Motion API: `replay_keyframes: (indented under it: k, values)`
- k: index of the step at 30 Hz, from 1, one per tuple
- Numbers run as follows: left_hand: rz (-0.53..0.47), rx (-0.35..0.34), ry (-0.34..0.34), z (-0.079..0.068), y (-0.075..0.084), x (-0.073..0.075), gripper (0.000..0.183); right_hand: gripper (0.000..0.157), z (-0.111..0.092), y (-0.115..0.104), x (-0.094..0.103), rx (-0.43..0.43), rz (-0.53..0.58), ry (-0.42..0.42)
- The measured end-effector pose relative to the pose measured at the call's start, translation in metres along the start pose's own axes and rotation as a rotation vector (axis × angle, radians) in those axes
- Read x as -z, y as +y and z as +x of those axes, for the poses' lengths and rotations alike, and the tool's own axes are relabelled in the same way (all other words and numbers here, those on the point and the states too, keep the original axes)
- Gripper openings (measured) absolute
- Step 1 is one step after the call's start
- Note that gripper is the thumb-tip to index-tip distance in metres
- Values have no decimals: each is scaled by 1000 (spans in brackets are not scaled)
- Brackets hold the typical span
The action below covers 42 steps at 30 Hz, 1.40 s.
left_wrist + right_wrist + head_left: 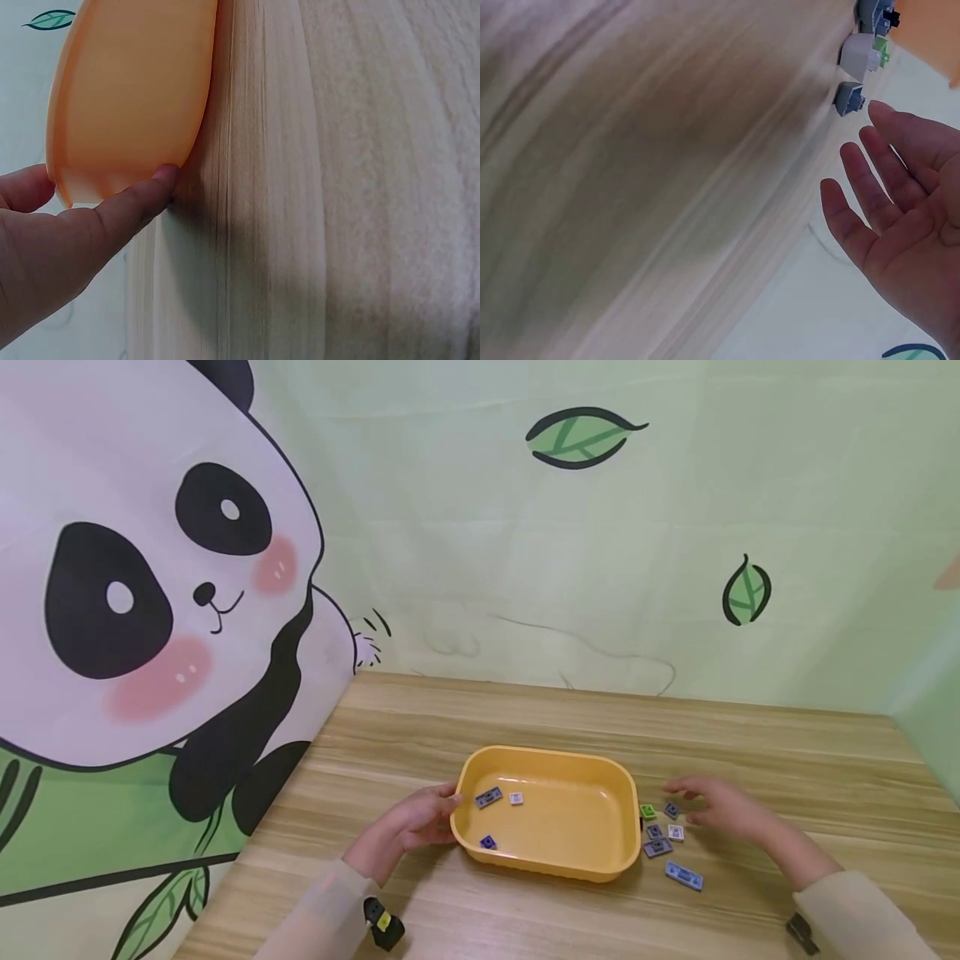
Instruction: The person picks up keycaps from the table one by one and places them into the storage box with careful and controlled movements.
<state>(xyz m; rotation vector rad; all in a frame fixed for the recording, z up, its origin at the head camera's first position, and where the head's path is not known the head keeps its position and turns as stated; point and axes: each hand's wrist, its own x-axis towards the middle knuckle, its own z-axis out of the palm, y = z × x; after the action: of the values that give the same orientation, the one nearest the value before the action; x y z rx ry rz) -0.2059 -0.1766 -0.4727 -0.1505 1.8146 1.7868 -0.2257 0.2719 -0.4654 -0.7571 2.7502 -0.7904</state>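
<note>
Fingers of my left hand (423,818) pinch the yellow tray (558,835) at lower centre, long axis running left-right; my right hand (722,810), released and relaxed, hovers beside small bricks (657,847).

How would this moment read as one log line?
left hand: holds yellow tray | right hand: beside loose pieces | in tray: gray piece, white piece, blue piece

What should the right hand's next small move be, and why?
Probably pinch the nearest small grey piece: the right hand is open right beside it, while the left hand grips the yellow tray, where three other pieces already lie.
</note>
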Motion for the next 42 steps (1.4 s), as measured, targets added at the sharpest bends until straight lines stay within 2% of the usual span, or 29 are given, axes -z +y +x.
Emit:
replay_keyframes:
  k: [10, 18, 24, 34, 42]
  values:
    - [-8, 4, 3, -1, 1, 1, 57, 45, 11, 2, -6, 13, -23, -46]
    - [-1, 6, -9, -1, 0, 1, 57, 38, 15, 6, -11, 18, -31, -49]
    - [3, -1, -16, 0, 1, 2, 57, 34, 18, 9, -12, 73, -57, -50]
    - [15, -6, -27, -1, 1, 1, 58, 26, 17, 11, -10, 98, -83, -47]
    - [17, -2, -15, 0, 0, 2, 57, 21, 16, 12, -11, 73, -76, -50]
